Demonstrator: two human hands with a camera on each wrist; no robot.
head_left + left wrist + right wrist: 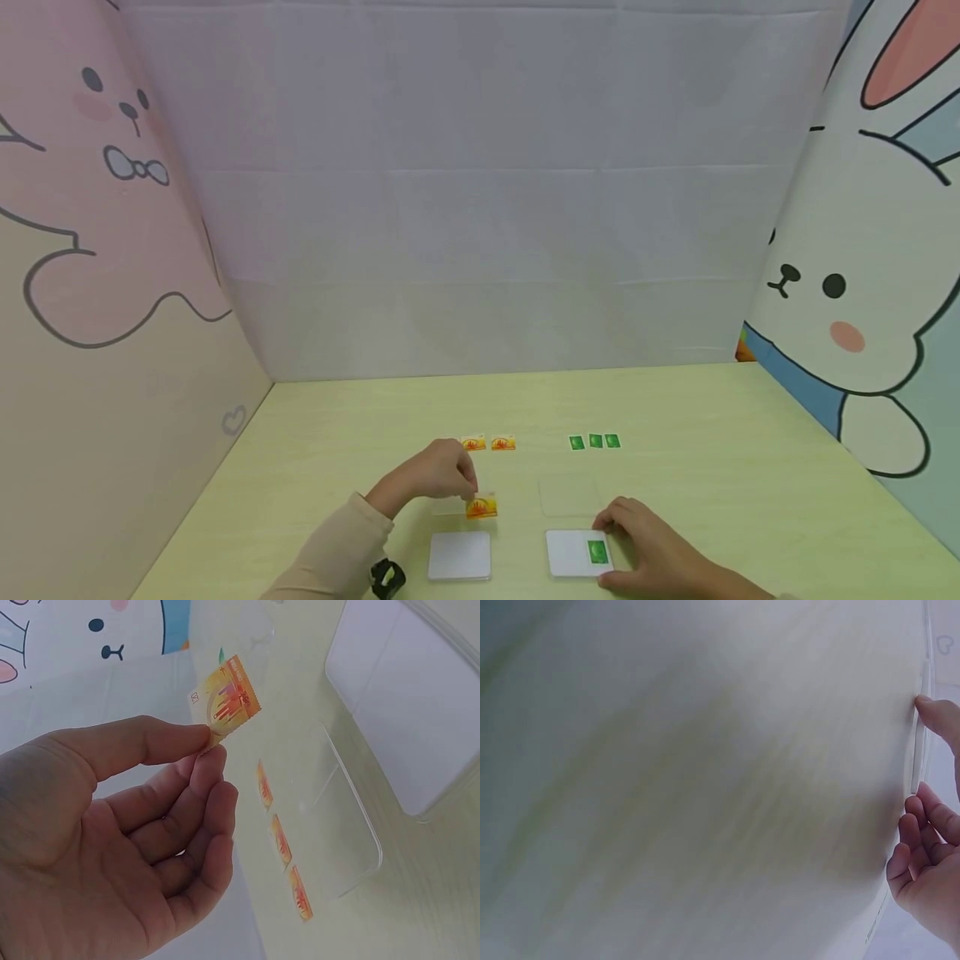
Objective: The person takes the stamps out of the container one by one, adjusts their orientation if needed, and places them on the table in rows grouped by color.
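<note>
My left hand (442, 471) pinches a small orange-and-yellow sachet (482, 506) between thumb and index finger, above the table. In the left wrist view the sachet (236, 690) sticks up from the fingertips, its lower corner hidden by them. My right hand (645, 546) holds a flat white box (566, 554) at its right side, thumb on the near corner and fingers on the far one. On that box lies a small green sachet (597, 552). A second white box (459, 556) stands to the left, below my left hand. In the right wrist view only the box's thin edge (919, 750) shows.
Orange sachets (503, 442) lie in a row farther back, partly behind my left hand. Several green sachets (596, 441) form another row to the right. A clear lid (567, 496) lies behind the right box; another clear lid (375, 855) lies behind the left one.
</note>
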